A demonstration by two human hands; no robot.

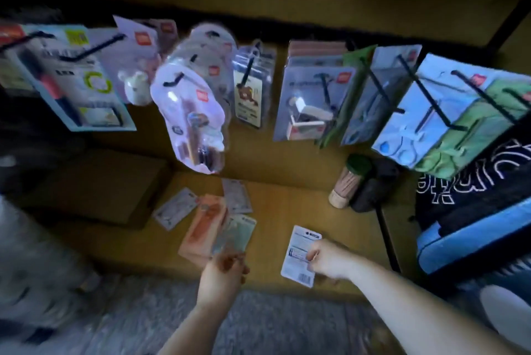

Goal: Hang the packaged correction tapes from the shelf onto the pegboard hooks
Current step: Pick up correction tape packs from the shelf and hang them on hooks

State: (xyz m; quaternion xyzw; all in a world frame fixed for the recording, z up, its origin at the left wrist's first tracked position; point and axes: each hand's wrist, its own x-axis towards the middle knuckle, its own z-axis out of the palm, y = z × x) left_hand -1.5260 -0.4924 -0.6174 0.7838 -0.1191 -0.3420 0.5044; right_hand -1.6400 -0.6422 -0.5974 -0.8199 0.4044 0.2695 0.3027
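Several packaged correction tapes lie on the wooden shelf (287,205): a grey one (175,208), an orange one (205,225), another grey one (237,195) and a green one (238,235). My left hand (224,274) touches the near edge of the green pack; the view is too blurred to show a firm grip. My right hand (330,261) is closed on a white pack (298,254) with its printed back and barcode facing up. Above, black pegboard hooks (324,87) carry hanging stationery packs.
A cardboard box (94,185) sits on the shelf at left. A green-lidded jar of toothpicks (349,182) and a dark object stand at the right rear. A blue and black bag (474,219) is at the far right, beside a black upright.
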